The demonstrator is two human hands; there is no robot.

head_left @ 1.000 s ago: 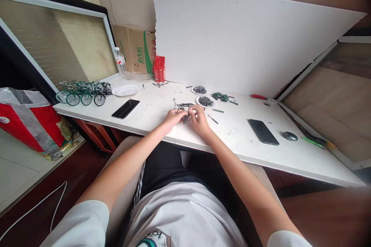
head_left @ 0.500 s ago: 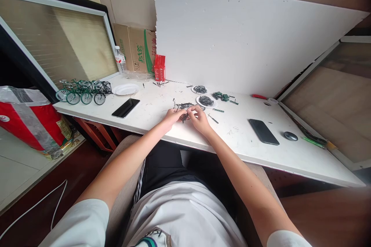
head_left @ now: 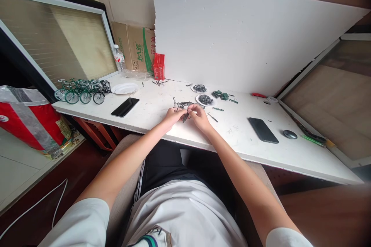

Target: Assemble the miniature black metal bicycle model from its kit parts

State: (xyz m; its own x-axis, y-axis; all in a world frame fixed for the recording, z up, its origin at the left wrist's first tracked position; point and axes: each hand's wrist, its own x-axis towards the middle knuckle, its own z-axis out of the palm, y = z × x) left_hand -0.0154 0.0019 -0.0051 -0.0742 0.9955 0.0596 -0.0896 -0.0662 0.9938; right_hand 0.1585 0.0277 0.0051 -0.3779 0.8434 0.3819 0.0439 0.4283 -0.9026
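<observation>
A small black model bicycle (head_left: 183,104) is between my hands near the table's front edge, partly hidden by my fingers. My left hand (head_left: 174,116) is closed on it from the left side. My right hand (head_left: 198,115) pinches at its right side, thumb and forefinger together near the middle; whether a tiny part sits in that pinch cannot be made out. Just beyond lie two white plates heaped with black parts, the nearer plate (head_left: 214,103) close to my right fingertips. A thin dark tool (head_left: 213,117) lies to the right of my right hand.
Several finished model bicycles (head_left: 84,92) stand at the left, beside a white plate (head_left: 125,88) and a phone (head_left: 125,107). Green parts (head_left: 220,95) lie behind the heaps. Another phone (head_left: 263,130) and a round dark object (head_left: 290,134) are at right. A white board (head_left: 232,34) stands behind.
The view has shifted very slightly. My right fingers have moved a little at the model bicycle; my left hand keeps its hold.
</observation>
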